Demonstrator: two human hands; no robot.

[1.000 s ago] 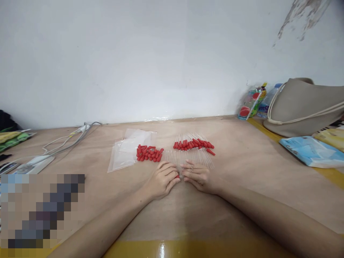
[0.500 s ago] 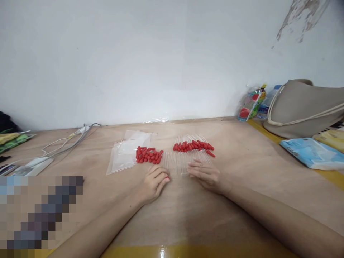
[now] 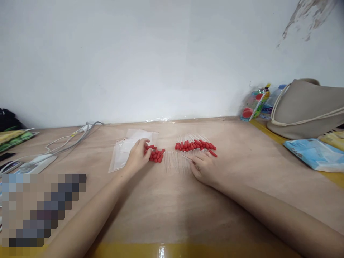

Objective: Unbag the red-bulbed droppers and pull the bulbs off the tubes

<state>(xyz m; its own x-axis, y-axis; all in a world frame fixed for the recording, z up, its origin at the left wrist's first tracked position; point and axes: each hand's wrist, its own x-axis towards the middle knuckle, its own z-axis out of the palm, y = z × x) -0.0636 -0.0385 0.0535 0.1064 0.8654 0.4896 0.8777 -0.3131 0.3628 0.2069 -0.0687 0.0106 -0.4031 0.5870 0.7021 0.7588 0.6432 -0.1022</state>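
bulbs [image 3: 156, 156] lie heaped at the left grip [image 3: 138, 154], partly covered.

Free tabletop [image 3: 161, 211] nearside, tubes [image 3: 176, 162] beyond

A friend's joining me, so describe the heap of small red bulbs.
On the brown table, find the flat clear plastic bags. The heap of loose red bulbs lies just right of them, partly behind the left hand. Unlike the red-tipped clear tubes farther right, they show no tubes attached.
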